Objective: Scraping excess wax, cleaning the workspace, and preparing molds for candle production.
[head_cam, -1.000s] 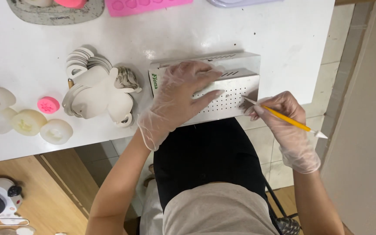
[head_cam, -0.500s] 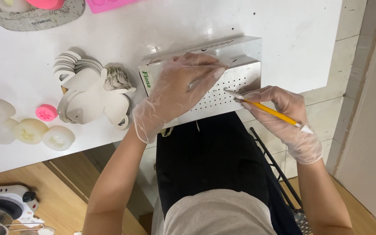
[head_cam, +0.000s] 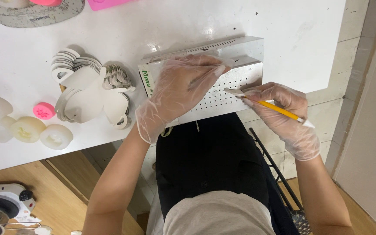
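Observation:
A white box with a dotted side (head_cam: 223, 93) lies at the near edge of the white table (head_cam: 162, 26). My left hand (head_cam: 181, 89), in a clear glove, rests flat on the box with its fingers spread. In its own clear glove, my right hand (head_cam: 283, 113) grips a yellow-handled tool (head_cam: 279, 111) like a pencil. The tool's pale tip touches the box's dotted face at the right.
A heap of white paper cut-outs (head_cam: 88, 91) lies left of the box. Further left are pale round moulds (head_cam: 22, 128) and a small pink one (head_cam: 44, 110). A grey tray (head_cam: 35, 13) and a pink mould (head_cam: 105, 3) sit at the far edge. A small white burner (head_cam: 5, 202) stands on the wooden floor.
The view has shifted a little. My right hand has brought the tool's tip up onto the box's dotted face, and my left hand has stayed on the box.

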